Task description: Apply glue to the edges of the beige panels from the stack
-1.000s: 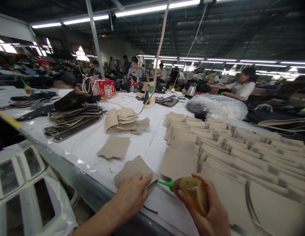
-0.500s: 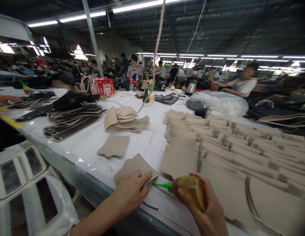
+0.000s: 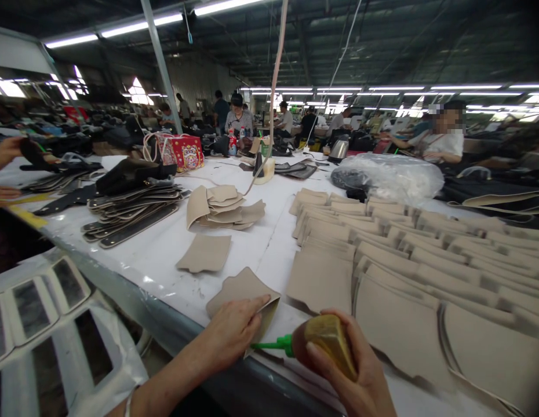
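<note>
My left hand (image 3: 237, 324) presses on a beige leather-like piece (image 3: 239, 285) at the table's near edge, index finger stretched along it and the other fingers curled. The piece's right side is lifted, showing a darker olive-toned underside. In my right hand (image 3: 356, 370) is a squeeze bottle (image 3: 328, 341) of amber liquid, probably glue, lying almost level. Its thin green nozzle (image 3: 269, 344) points left, with the tip at the lower edge of the piece, just by my left fingers. A similar flat beige piece (image 3: 205, 253) lies just beyond.
Overlapping rows of beige pieces (image 3: 395, 313) cover the right side. A small beige pile (image 3: 226, 207) and stacked dark straps (image 3: 130, 211) sit farther left. Behind are a red gift bag (image 3: 185, 153), clear plastic (image 3: 391, 176) and a hanging cord (image 3: 276, 75). Another person's hand (image 3: 6, 153) shows far left.
The bottle has moved left and toward me, carrying its nozzle down along the piece's edge. More of the piece's underside shows. At far left, another person's hand has risen holding a dark piece.
</note>
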The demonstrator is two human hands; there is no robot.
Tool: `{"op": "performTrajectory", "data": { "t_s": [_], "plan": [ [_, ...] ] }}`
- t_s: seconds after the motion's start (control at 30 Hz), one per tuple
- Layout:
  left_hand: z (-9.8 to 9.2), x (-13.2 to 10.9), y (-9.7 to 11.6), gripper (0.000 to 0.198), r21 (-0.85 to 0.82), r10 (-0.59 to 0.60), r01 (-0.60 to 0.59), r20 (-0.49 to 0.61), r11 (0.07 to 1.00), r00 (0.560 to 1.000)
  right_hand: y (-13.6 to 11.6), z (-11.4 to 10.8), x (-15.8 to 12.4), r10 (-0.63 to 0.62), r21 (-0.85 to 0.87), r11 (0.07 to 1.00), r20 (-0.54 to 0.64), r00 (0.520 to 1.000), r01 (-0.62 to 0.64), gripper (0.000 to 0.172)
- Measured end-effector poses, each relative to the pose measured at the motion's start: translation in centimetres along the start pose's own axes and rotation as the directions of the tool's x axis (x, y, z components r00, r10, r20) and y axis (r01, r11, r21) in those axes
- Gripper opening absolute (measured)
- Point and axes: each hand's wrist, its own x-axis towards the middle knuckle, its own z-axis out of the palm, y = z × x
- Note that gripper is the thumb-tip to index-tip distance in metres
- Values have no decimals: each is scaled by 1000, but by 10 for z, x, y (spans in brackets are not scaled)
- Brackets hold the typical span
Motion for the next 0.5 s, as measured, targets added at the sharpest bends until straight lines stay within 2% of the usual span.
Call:
{"op": "performTrajectory", "data": {
  "t_s": [0.1, 0.27, 0.4, 0.5],
  "plan": [
    [0, -1, 1, 48, -23, -6, 6, -3, 1000, 1000, -1, 1, -2, 10, -8, 1000, -32, 999, -11, 58],
    [2, -2, 1, 48, -42, -11, 11, -12, 999, 1000, -3, 2, -5, -5, 28, 1000, 36, 999, 4, 55],
    [3, -4, 2, 48, -47, -15, 14, -33, 999, 999, -4, 2, -6, -1, -19, 1000, -40, 999, 0, 55],
    [2, -4, 3, 47, -56, -25, 23, -38, 998, 999, -1, 2, -6, -4, 4, 1000, -12, 1000, 4, 56]
  ]
}}
